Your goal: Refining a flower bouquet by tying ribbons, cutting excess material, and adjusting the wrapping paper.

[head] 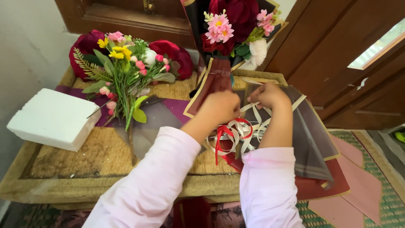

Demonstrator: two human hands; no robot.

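The wrapped bouquet stands upright at the back of the woven counter, its dark red and black paper already folded around red roses, pink daisies and a white bloom. Just below the bouquet's stem, the left hand is closed in a fist around the lower wrap, where the ribbon starts; its grip looks tight, though the fingers themselves are turned away from view. Beside it, to the right of the stem, the right hand pinches a cream strand of the same ribbon, fingers curled shut on it. Red and cream loops of ribbon hang loose under both hands, in front of the bouquet.

Judging by this, the wrapping is done and the tying is under way: no finished bow shows, and the loose tails are untrimmed.

Left of the bouquet lie a loose bunch of flowers and a white foam block. Spare wrapping sheets spread to its right.
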